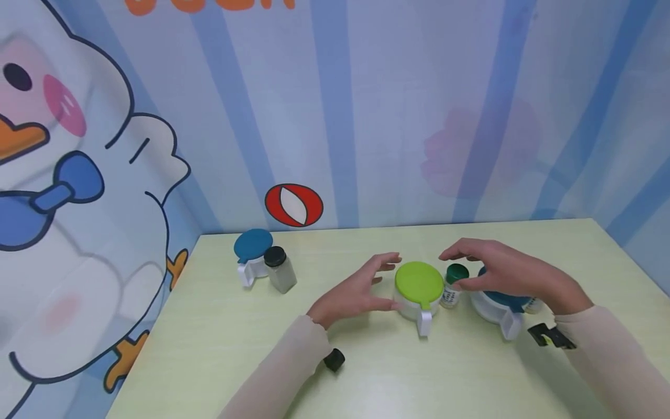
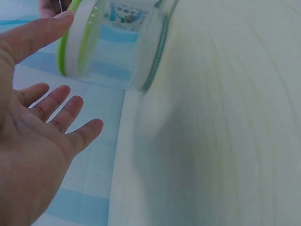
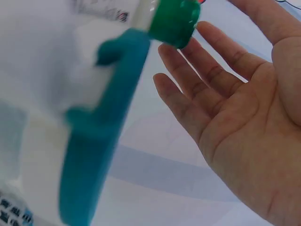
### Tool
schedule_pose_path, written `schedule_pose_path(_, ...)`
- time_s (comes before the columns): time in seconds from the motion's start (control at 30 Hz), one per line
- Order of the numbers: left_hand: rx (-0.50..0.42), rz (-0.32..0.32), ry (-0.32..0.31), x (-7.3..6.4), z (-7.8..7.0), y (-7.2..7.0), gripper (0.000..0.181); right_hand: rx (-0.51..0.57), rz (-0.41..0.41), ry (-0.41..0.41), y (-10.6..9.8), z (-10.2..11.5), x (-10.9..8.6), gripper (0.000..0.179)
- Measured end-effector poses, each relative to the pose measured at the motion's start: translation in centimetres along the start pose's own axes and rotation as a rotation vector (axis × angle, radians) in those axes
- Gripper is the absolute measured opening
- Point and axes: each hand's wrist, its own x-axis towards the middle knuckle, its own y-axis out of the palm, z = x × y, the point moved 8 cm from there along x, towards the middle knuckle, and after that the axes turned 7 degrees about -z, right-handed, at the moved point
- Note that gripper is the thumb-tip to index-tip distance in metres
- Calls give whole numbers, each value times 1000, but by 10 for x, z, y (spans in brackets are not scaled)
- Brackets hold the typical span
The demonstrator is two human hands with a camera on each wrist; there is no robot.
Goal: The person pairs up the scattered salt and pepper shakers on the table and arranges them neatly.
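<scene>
My left hand (image 1: 350, 297) is spread beside a clear jar with a lime-green lid (image 1: 419, 282) and a white handle. In the left wrist view, the thumb overlaps the edge of this jar (image 2: 113, 52), while the fingers are apart from it. My right hand (image 1: 508, 270) arches over a jar with a blue lid (image 1: 492, 311), its fingers loosely bent around nothing. Close to its thumb stands a small bottle with a green cap (image 1: 456, 273). The right wrist view shows that green cap (image 3: 176, 22) near the fingertips and a teal lid (image 3: 106, 132) beside the palm.
At the back left stand another blue-lidded container (image 1: 253, 243) and a black-capped shaker bottle (image 1: 281, 273). A small black cube (image 1: 334, 360) lies by the left sleeve. A black item with a yellow mark (image 1: 551, 336) lies near the right sleeve. A printed curtain (image 1: 377, 116) backs the table (image 1: 209, 361).
</scene>
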Motion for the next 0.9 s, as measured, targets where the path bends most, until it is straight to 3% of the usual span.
schedule_pose_path(0.27,18,-45,50,-20,-11,-28,82,24,-73,-73,3,17,9,52)
schedule_pose_path(0.6,43,-86,39,-38,-8,-52,77,78,-74,-89,13,39,29,57)
schedule_pose_path(0.9,55,-133,42,-51,-10,-70,77,119,-107,-155,18,56,41,58)
